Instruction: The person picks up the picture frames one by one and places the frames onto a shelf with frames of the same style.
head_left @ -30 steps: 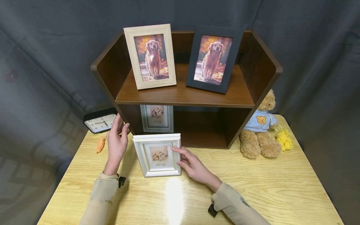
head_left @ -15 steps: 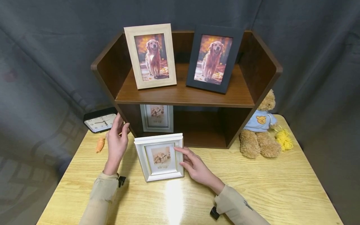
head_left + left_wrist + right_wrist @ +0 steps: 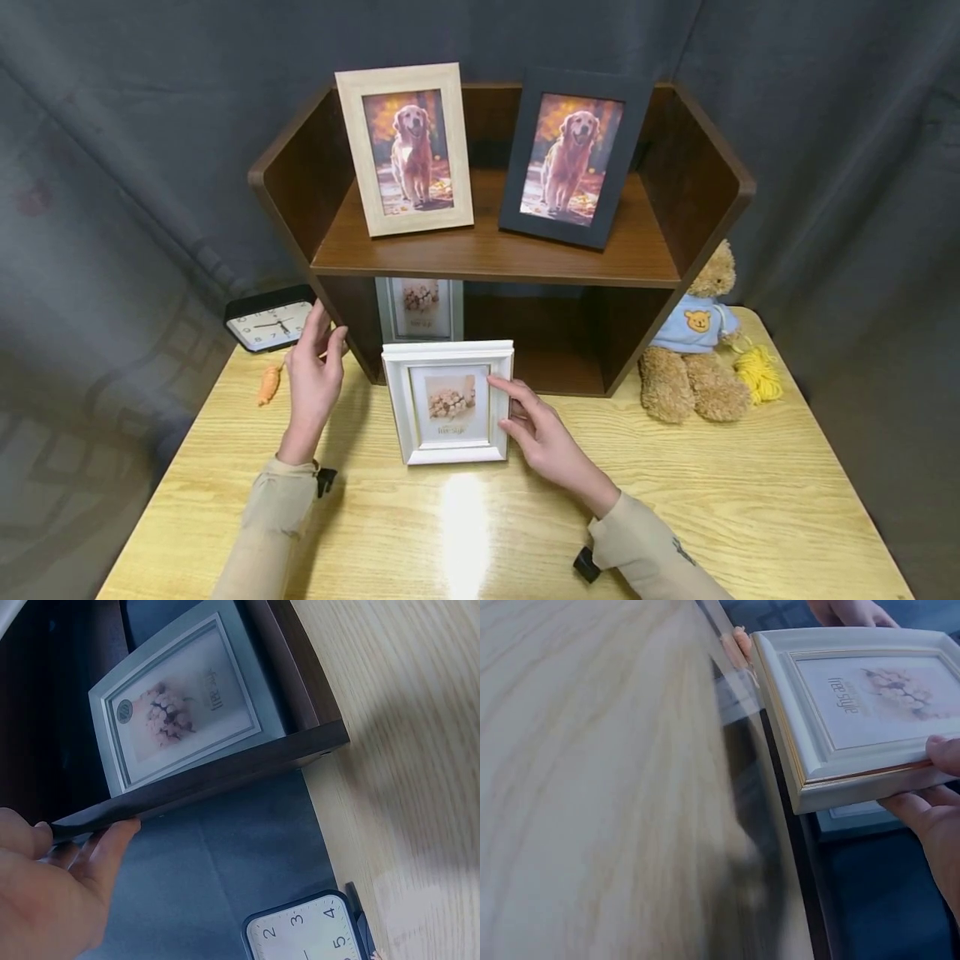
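Note:
My right hand pinches a white picture frame with gold trim by its right edge, thumb on the front border. The frame stands nearly upright before the lower opening of a dark brown shelf and overlaps its bottom board in the head view. In the right wrist view, fingers reach behind the frame's edge. My left hand grips the shelf's left side panel, thumb on one face and fingers on the other. Inside the lower compartment, at the left, a grey-green picture frame stands partly hidden.
A beige frame and a black frame with dog photos stand on the upper shelf. Left of the shelf are a clock and an orange carrot-like toy. A teddy bear and yellow yarn sit at right.
The white frame has moved right and, since half a second ago, closer to the shelf with my right hand, now covering the grey-green frame's lower edge. My left hand stays on the shelf panel.

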Available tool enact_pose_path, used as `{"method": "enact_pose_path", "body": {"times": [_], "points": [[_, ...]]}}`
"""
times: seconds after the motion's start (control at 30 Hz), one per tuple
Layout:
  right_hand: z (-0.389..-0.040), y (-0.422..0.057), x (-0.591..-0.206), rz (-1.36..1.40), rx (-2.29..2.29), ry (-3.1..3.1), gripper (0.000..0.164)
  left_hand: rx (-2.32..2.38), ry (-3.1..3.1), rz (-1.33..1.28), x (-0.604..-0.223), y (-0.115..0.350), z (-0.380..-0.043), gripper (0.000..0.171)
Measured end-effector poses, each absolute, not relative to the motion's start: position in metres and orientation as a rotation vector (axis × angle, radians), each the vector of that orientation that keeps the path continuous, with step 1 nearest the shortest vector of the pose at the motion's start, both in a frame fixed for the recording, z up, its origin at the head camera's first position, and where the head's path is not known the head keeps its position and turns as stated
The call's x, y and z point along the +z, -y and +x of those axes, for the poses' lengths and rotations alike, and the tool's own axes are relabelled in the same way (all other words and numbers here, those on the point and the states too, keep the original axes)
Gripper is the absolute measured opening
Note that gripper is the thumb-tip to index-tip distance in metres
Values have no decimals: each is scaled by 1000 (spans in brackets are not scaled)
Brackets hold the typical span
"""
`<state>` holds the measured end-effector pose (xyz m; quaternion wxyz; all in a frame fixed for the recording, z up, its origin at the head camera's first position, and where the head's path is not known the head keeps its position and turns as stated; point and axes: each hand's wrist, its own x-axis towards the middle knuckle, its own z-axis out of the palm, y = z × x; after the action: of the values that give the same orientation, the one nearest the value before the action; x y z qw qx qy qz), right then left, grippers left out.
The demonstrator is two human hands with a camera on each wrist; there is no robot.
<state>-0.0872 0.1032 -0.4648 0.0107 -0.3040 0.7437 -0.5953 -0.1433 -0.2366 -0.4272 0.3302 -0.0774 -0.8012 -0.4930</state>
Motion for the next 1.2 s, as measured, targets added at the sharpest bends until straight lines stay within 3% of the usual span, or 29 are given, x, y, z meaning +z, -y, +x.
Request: {"method": "enact_pose_path", "body": {"times": [0.83, 1.2], "points": [[-126, -147, -442, -958, -1970, -2463, 75, -1280, 2082, -214, -428, 236, -143, 58], [-149, -160, -442, -942, -1975, -2554, 71, -1268, 2086, -220, -428, 236, -142, 58]]}}
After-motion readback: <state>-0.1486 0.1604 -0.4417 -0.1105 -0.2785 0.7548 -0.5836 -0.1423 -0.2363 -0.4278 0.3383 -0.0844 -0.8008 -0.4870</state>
